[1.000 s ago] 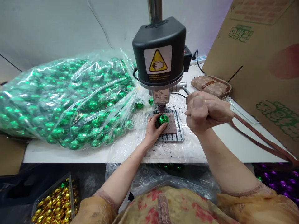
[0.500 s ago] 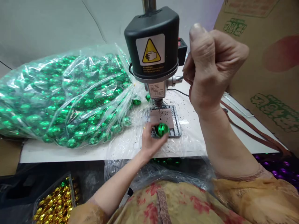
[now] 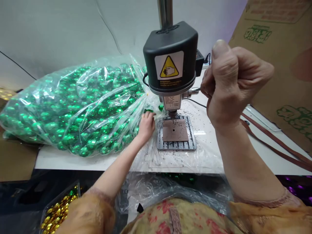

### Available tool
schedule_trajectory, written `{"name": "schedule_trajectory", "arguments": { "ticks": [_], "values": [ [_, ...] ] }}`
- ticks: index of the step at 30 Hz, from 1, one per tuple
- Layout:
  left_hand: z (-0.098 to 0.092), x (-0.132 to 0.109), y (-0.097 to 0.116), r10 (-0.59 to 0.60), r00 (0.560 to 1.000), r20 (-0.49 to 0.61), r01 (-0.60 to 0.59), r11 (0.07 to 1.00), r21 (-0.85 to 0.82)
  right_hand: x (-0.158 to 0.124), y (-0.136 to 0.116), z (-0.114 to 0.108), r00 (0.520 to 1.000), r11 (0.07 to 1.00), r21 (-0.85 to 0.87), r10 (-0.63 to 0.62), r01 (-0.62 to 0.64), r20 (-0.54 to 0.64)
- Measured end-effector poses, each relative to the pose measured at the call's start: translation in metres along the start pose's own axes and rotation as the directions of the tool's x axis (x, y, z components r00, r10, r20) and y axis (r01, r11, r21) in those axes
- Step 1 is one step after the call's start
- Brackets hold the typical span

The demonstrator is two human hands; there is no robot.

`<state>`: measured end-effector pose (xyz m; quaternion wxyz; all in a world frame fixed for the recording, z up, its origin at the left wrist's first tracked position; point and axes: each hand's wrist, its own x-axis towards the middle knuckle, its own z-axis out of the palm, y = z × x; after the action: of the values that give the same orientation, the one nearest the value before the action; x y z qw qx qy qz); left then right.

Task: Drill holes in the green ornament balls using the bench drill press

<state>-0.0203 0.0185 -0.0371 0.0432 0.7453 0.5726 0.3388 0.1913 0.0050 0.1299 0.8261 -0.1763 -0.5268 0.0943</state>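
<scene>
My right hand [image 3: 231, 84] is closed in a fist around the feed handle [image 3: 194, 91] of a small black drill press [image 3: 170, 58]. My left hand [image 3: 146, 125] reaches to the tied neck of a clear bag [image 3: 80, 110] full of shiny green balls. Its bent fingers are at a green ball [image 3: 148, 110] lying there; the thumb and grip are hidden. A second green ball [image 3: 161, 107] lies just right of it. Under the drill bit, a pinkish square board [image 3: 179, 135] with a hole rests on the slotted metal base [image 3: 176, 146], with no ball on it.
Dark shavings are scattered over the white table [image 3: 85, 162]. Clear plastic film [image 3: 175, 161] covers its front edge. A box of gold balls [image 3: 57, 211] stands below left. At right are a large carton [image 3: 280, 74], a brown strap [image 3: 273, 143] and purple balls [image 3: 294, 188].
My left hand has left the drill base, where it held a green ball, and moved up and left to the loose balls. That ball is no longer in sight there. My right hand stays on the handle.
</scene>
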Motion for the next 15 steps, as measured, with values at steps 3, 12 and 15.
{"name": "schedule_trajectory", "arguments": {
  "ticks": [3, 12, 15],
  "values": [
    [0.011, 0.056, -0.03, -0.107, 0.992, 0.072, 0.1, 0.99, 0.095, 0.0, 0.003, 0.001, 0.999, 0.999, 0.035, -0.029, 0.029, -0.027],
    [-0.008, 0.041, -0.026, -0.101, 0.993, 0.057, 0.1, 0.995, 0.018, -0.002, 0.001, -0.006, 0.999, 1.0, -0.02, -0.019, 0.02, 0.045],
    [-0.022, 0.006, -0.007, -0.148, 0.988, 0.053, 0.157, 0.921, -0.357, -0.002, 0.002, -0.005, 0.998, 0.999, -0.011, -0.049, 0.049, 0.043]
  ]
}}
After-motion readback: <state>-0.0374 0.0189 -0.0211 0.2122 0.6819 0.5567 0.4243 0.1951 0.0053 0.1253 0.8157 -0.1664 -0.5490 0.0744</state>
